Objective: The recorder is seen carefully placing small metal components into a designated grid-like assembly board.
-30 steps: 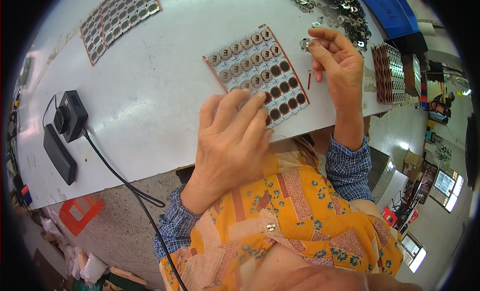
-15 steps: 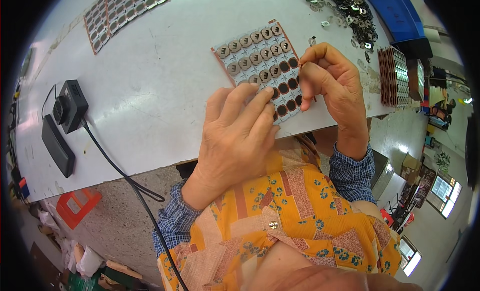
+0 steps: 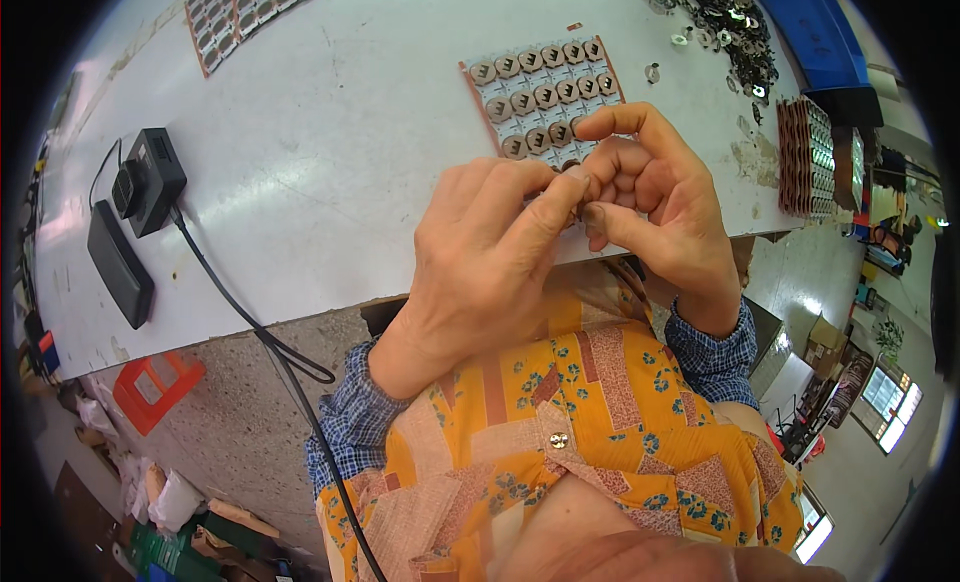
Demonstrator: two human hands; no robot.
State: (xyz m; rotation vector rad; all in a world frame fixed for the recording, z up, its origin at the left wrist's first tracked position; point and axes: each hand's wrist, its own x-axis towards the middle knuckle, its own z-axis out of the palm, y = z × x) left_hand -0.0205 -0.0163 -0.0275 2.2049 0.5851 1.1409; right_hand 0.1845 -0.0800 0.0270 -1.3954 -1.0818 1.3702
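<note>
hands meet over the panel and hide its near part

the panel of round discs (image 3: 530, 84) lies on the white table (image 3: 330, 182), right of the middle; its far rows show plainly, but the person's hands stand in the way of the near ones. the left hand (image 3: 480, 247) reaches in from the near left, fingers bent and bunched close together, their tips meeting the right hand's. the right hand (image 3: 670, 197) is curled, its forefinger crooked out toward the discs and its thumb turned in toward the other hand. something small and dark shows where they meet; whether either hand pinches it, one cannot tell.

beyond the right hand lies a loose metal piece (image 3: 652, 73). farther off, a heap of metal pieces (image 3: 735, 32) and a blue bin (image 3: 815, 32) are both cut off at the far side. a stack of panels (image 3: 805, 162) stands on the right. the far-left panel (image 3: 250, 12) is cut off too. on the left, a black boxy device (image 3: 155, 177) stands by a flat black slab (image 3: 118, 262), and a black cable (image 3: 235, 307) runs over the near edge.
</note>
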